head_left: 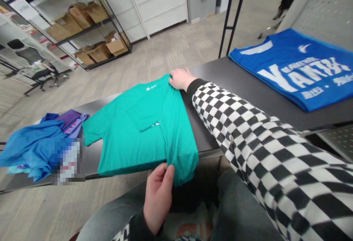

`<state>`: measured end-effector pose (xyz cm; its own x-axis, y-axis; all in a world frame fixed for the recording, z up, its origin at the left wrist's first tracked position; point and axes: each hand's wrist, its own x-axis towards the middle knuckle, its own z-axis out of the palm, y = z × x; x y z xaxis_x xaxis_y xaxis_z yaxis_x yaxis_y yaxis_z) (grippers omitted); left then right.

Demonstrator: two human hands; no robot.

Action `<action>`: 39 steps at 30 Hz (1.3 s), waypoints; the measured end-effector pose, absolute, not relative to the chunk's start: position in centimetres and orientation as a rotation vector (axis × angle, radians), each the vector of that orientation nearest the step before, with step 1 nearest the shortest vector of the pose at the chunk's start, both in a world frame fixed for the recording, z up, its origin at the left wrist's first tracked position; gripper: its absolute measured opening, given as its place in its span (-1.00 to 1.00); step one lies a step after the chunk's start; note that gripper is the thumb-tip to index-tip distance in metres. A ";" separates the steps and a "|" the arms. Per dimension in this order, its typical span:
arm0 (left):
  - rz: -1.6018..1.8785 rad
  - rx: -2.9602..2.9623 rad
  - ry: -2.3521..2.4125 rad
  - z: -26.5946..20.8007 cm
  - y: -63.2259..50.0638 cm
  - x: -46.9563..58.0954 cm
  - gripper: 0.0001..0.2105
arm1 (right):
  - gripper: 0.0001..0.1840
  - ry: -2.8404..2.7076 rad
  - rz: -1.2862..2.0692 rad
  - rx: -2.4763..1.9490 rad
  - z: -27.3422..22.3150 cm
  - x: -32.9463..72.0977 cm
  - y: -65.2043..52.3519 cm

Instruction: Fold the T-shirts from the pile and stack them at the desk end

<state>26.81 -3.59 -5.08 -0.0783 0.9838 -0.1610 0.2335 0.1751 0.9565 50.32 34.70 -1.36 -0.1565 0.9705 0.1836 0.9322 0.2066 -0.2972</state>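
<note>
A green T-shirt (132, 138) lies spread over the dark table, its right side folded inward with that sleeve across the body. The other sleeve sticks out to the left. Near the table's front edge, my left hand (158, 193) pinches the shirt's hem at the fold, where the cloth hangs a little over the edge. My right hand (180, 79) reaches to the far end and grips the shirt at the shoulder beside the collar; its fingertips are partly hidden. A small white print (151, 87) shows near the collar.
A folded blue jersey (300, 68) with white lettering lies at the table's (209, 71) right end. Crumpled blue and purple clothes (35, 141) are heaped at the left. Behind stand a shelf with cardboard boxes (79, 16) and an office chair (35, 64).
</note>
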 end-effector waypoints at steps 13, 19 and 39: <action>1.123 0.925 1.421 -7.9 -4.1 26.1 -0.46 | -0.48 -2.164 0.134 -1.774 -1.5 50.3 34.8; 0.677 1.063 1.136 -6.9 -3.5 26.8 -0.52 | -0.48 -2.175 0.130 -1.780 -1.5 50.4 34.9; 0.493 1.236 1.043 -14.1 -1.5 24.0 -0.45 | -0.41 -2.187 0.141 -1.759 -2.1 50.7 35.7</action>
